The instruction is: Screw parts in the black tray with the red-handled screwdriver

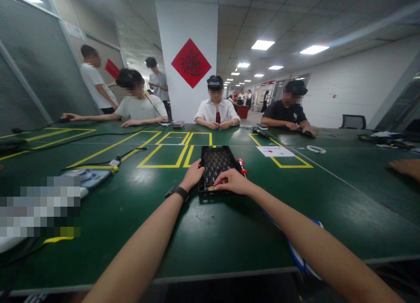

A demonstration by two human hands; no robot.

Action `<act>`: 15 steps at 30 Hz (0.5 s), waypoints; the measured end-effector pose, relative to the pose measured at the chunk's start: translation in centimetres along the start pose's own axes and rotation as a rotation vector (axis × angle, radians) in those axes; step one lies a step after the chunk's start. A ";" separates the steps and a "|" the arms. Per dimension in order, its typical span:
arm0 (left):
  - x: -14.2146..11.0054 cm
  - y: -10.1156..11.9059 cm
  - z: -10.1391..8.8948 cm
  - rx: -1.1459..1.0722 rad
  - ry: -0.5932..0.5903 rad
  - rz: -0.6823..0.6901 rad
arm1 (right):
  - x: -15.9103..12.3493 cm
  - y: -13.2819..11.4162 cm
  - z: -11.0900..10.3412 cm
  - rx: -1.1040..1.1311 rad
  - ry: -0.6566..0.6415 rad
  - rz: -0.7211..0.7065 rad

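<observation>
A black open case, shaped like a shallow tray, lies lengthwise in front of me; several small light pieces stand out against its dark inside. My left hand, with a dark band on its wrist, grips the case's left wall near the front. Over the near right part of the case, my right hand has its thumb and fingers pinched together. At those fingertips is a small yellowish piece, too small to name. Touching or nearly touching the case's right side is a red-handled screwdriver.
The green table carries yellow tape outlines. A white paper and a white ring lie to the right. Cables and a flat bluish pack are at left. A blue-and-white object sits under my right forearm. Several people sit opposite.
</observation>
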State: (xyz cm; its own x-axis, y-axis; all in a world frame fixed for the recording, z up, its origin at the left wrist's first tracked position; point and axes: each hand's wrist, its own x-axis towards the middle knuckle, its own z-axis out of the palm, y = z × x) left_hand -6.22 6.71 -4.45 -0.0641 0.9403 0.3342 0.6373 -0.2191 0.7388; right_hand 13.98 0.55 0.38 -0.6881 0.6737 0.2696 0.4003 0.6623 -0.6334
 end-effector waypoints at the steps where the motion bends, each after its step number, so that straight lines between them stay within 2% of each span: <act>1: 0.0 0.1 0.0 0.002 0.000 0.003 | 0.0 0.1 0.0 -0.010 0.002 -0.004; 10: 0.0 -0.1 0.0 -0.016 0.001 -0.012 | 0.0 -0.2 -0.1 -0.086 -0.005 -0.047; 15: -0.1 0.0 0.0 -0.017 0.004 -0.010 | -0.1 -0.3 -0.1 -0.082 0.033 -0.035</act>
State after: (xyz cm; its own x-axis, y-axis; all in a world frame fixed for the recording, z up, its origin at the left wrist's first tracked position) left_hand -6.20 6.66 -4.46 -0.0737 0.9415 0.3290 0.6238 -0.2139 0.7517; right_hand 13.95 0.30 0.60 -0.6829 0.6592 0.3148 0.4256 0.7093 -0.5619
